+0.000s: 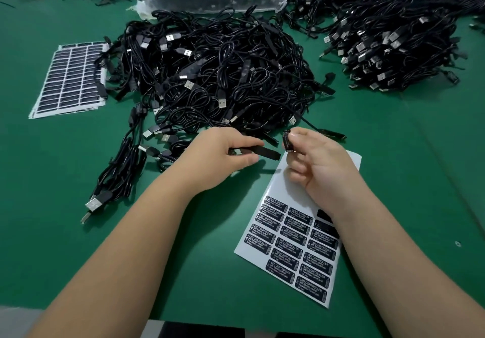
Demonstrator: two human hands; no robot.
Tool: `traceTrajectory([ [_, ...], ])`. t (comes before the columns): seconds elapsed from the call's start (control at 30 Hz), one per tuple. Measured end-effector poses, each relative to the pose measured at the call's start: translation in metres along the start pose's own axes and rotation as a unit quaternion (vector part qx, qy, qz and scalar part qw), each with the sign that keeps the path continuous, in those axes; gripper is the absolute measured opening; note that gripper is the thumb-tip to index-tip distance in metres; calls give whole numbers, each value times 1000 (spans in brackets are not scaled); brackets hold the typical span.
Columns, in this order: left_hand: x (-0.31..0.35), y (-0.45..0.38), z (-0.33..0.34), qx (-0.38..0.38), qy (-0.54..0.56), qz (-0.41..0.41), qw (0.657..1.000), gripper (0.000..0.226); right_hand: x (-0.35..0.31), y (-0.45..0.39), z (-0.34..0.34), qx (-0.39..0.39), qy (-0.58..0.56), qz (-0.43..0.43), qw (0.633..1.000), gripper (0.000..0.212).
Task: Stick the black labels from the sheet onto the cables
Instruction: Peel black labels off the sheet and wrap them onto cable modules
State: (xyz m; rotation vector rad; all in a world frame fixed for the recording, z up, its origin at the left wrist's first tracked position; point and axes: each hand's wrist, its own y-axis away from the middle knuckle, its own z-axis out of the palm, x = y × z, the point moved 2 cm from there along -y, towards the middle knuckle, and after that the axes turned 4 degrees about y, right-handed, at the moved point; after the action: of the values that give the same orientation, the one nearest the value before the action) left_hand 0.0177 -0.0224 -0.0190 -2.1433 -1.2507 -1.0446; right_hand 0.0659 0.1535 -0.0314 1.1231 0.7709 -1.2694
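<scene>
while the right hand (312, 159) pinches a flimsy, sticky label (286, 141) by its edge, the left hand (223, 154) grips the stiff controller (265, 152).

— Where was the label sheet (286, 188)?

— Flat on the counter at about five o'clock, white, its upper half peeled bare, rows of black labels (296, 243) with white print filling the lower half.

— And the cables?

— A tangled black cable pile (212, 75) with USB plugs lay at twelve o'clock. One cable's black controller block (265, 152) was held level, just left of a single peeled label (287, 141) pinched upright above the sheet's top edge.
</scene>
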Motion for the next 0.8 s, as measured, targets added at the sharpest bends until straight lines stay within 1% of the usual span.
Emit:
traceTrajectory([
  [0.07,-1,-2,2,-25,-31,7,999,30,2,2,1,-28,80,-28,996,32],
  [0.1,-1,-2,2,-32,-39,13,999,31,3,2,1,-38,122,-40,991,32],
  [0.2,0,-2,0,-40,-27,26,998,31,3,3,4,-41,242,-83,966,20],
  [0.27,1,0,-2,-42,-25,30,998,31,2,5,7,-47,280,-104,953,17],
  [0.33,2,2,-4,-44,-34,29,998,29,1,6,9,-57,279,-105,953,17],
  [0.43,7,6,-7,-35,-64,46,996,27,-2,9,10,-86,246,-93,961,18],
  [0.5,10,8,-7,-18,-99,76,992,26,-4,11,11,-97,266,-95,954,23],
  [0.63,15,13,-7,21,-196,114,974,27,-5,15,14,-122,316,-92,936,20],
  [0.7,16,14,-9,45,-205,144,967,29,-6,16,15,-132,314,-83,936,21],
  [0.8,18,15,-10,50,-206,172,962,29,-6,19,18,-150,316,-87,933,22],
])
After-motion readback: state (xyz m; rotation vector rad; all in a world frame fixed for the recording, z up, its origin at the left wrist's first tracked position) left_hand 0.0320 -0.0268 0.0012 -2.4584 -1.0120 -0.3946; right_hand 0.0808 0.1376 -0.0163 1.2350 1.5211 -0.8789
